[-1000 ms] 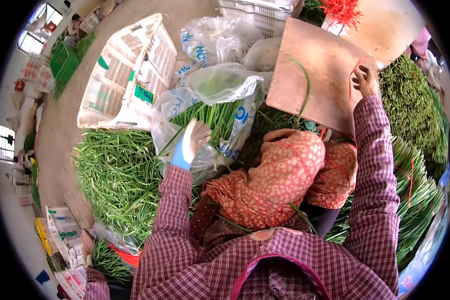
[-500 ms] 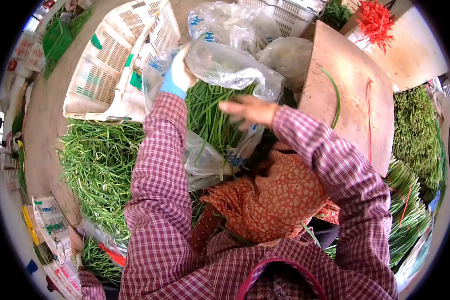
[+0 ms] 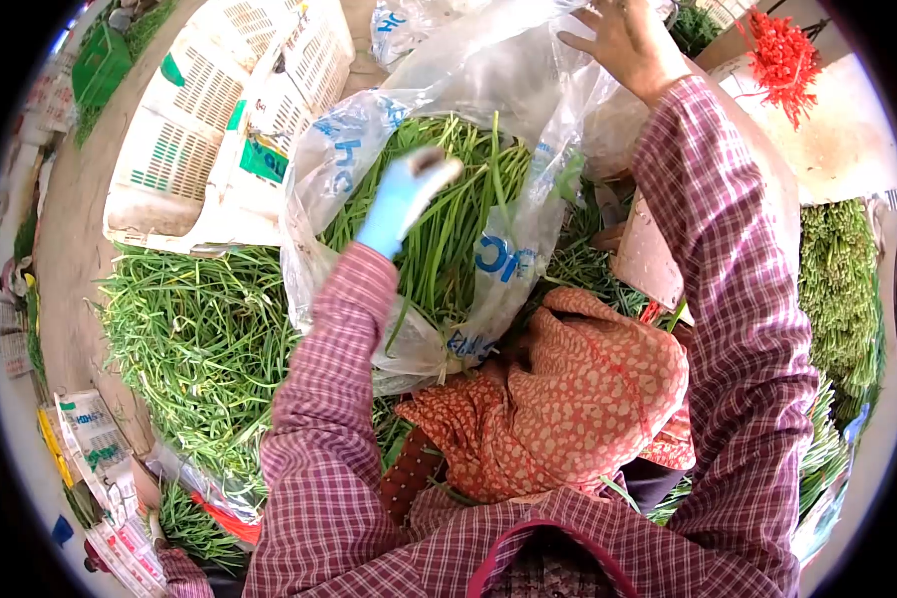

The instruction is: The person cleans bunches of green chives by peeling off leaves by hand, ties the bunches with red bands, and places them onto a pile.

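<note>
A clear plastic bag (image 3: 508, 249) with blue print stands open in front of me, and long green stalks (image 3: 448, 239) lie inside it. Over the stalks is my left hand (image 3: 414, 189), in a white and blue glove; motion smears its fingers. My right hand (image 3: 628, 45) is bare and raised at the bag's far right edge, fingers spread, with the plastic lifted beside it. Whether a fingertip touches the film is unclear. A red patterned cloth (image 3: 578, 399) covers my lap.
White crates (image 3: 194, 130) stand at the upper left above a heap of loose green stalks (image 3: 189, 349). Red ties (image 3: 782, 65) hang at the upper right. Bundled greens (image 3: 842, 299) are stacked at the right. A person's sleeve (image 3: 181, 570) shows at the lower left.
My right hand has gone from the board to over the bag, then up to its far edge. The bag's far side is lifted and its mouth is wider. My left hand now hovers over the stalks.
</note>
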Demonstrator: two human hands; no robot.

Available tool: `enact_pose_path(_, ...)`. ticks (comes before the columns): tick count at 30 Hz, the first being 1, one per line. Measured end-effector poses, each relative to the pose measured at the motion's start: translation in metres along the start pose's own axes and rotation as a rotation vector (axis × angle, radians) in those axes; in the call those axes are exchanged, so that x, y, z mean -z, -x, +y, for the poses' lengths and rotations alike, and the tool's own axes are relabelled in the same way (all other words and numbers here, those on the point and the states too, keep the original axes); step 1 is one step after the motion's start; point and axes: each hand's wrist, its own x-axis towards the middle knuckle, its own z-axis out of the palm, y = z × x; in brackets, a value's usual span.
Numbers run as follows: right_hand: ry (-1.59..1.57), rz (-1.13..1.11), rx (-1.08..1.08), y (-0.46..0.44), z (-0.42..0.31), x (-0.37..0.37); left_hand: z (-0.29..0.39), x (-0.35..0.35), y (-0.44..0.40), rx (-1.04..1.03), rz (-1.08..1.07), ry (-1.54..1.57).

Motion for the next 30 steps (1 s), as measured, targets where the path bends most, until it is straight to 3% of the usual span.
enact_pose_path(1, -0.289, -0.253, -0.023, 0.001, -0.003, 0.018, -0.023, -0.017, -0.006, 0.001, 0.026, -0.129)
enact_pose_path(3, -0.293, -0.235, 0.024, -0.005, -0.007, 0.029, -0.027, -0.053, 0.001, -0.054, 0.118, -0.327)
enact_pose_path(4, -0.01, 0.032, 0.087, -0.011, -0.008, 0.017, -0.039, -0.074, 0.0, -0.139, 0.176, -0.438)
enact_pose_path(5, 0.015, -0.01, 0.181, 0.002, -0.017, 0.007, -0.076, -0.104, -0.014, -0.046, 0.002, -0.089)
enact_pose_path(6, -0.014, 0.083, 0.207, 0.003, -0.031, -0.001, -0.082, -0.129, -0.011, 0.106, -0.071, 0.301)
enact_pose_path(7, 0.017, 0.026, 0.214, 0.002, -0.038, 0.005, -0.086, -0.154, -0.007, 0.284, -0.084, 0.681)
enact_pose_path(9, 0.065, -0.027, 0.219, 0.01, -0.05, 0.003, -0.11, -0.231, 0.009, 0.185, 0.086, 0.766)
enact_pose_path(12, 0.125, 0.022, 0.214, 0.025, -0.059, 0.005, -0.142, -0.236, 0.007, 0.034, 0.032, 0.543)
enact_pose_path(14, 0.173, 0.07, 0.261, 0.036, -0.06, -0.002, -0.168, -0.216, 0.006, 0.42, -0.082, 1.19)
enact_pose_path(15, 0.219, 0.116, 0.309, 0.039, -0.06, -0.005, -0.137, -0.189, 0.011, 0.213, -0.083, 0.877)
enact_pose_path(16, 0.217, 0.119, 0.308, 0.032, -0.058, 0.01, -0.088, -0.153, 0.025, -0.052, 0.022, 0.329)
enact_pose_path(17, -0.142, -0.05, 0.182, 0.02, -0.056, 0.034, -0.061, -0.129, 0.031, -0.209, 0.154, 0.022)
enact_pose_path(20, -0.17, -0.005, 0.01, 0.027, -0.072, 0.019, -0.046, -0.092, 0.017, -0.306, 0.435, -0.366)
enact_pose_path(21, 0.055, 0.119, 0.222, 0.044, -0.062, -0.019, -0.048, -0.087, 0.009, -0.308, 0.45, -0.277)
enact_pose_path(23, 0.286, 0.239, 0.436, 0.052, -0.055, -0.034, -0.039, -0.087, 0.0, -0.289, 0.424, -0.101)
enact_pose_path(26, 0.32, 0.03, 0.509, 0.054, -0.056, -0.03, -0.037, -0.119, -0.02, -0.258, 0.267, -0.011)
enact_pose_path(27, 0.373, 0.122, 0.5, 0.059, -0.057, -0.042, -0.039, -0.134, -0.031, -0.262, 0.267, -0.007)
enact_pose_path(29, 0.424, 0.215, 0.489, 0.064, -0.056, -0.054, -0.047, -0.154, -0.051, -0.231, 0.366, -0.393)
enact_pose_path(30, 0.403, 0.237, 0.505, 0.065, -0.055, -0.055, -0.057, -0.158, -0.061, -0.235, 0.368, -0.392)
